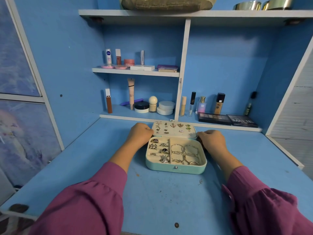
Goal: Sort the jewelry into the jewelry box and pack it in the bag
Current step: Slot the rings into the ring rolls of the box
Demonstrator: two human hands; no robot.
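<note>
The jewelry box (176, 164) is sitting open on the blue tabletop (152, 197), rings (159, 150) and bangles (185, 154) inside. The left hand (139, 134) and right hand (211, 139) are gripping the lid (174, 131) edges with curled fingers.

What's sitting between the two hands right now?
The head view shows the open jewelry box, its lid holding earrings, between the left hand and right hand.
</note>
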